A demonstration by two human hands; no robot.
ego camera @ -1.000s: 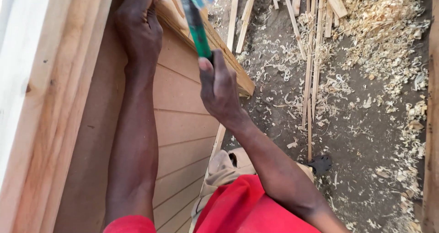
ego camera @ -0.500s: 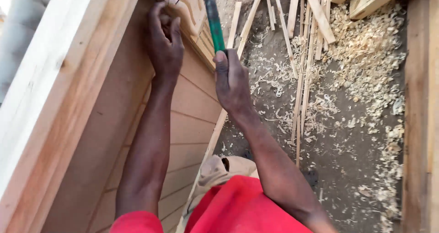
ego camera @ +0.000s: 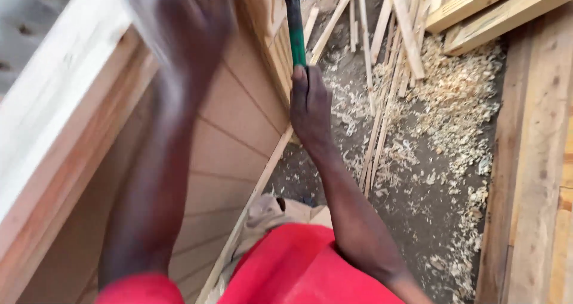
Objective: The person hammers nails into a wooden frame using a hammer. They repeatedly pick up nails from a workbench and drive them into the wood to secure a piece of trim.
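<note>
My right hand (ego camera: 310, 104) grips the green handle of a hammer (ego camera: 295, 26) that points up and out of the top of the view; its head is cut off by the frame edge. My left hand (ego camera: 182, 26) is raised near the top of a wooden panel (ego camera: 233, 131) with horizontal grooves and is blurred by motion, so I cannot tell what its fingers do. The panel leans inside a pale timber frame (ego camera: 65, 137). My red shirt (ego camera: 292, 268) fills the bottom of the view.
Thin wooden strips (ego camera: 382, 59) and wood shavings (ego camera: 453, 101) lie on the dirt floor to the right. Thick planks (ego camera: 537, 160) run along the right edge, and more timber (ego camera: 477, 5) lies at the top right.
My left hand has come off the panel's top edge and swung toward the camera, now blurred. The right hand with the hammer has stayed at about the same spot by the panel's edge.
</note>
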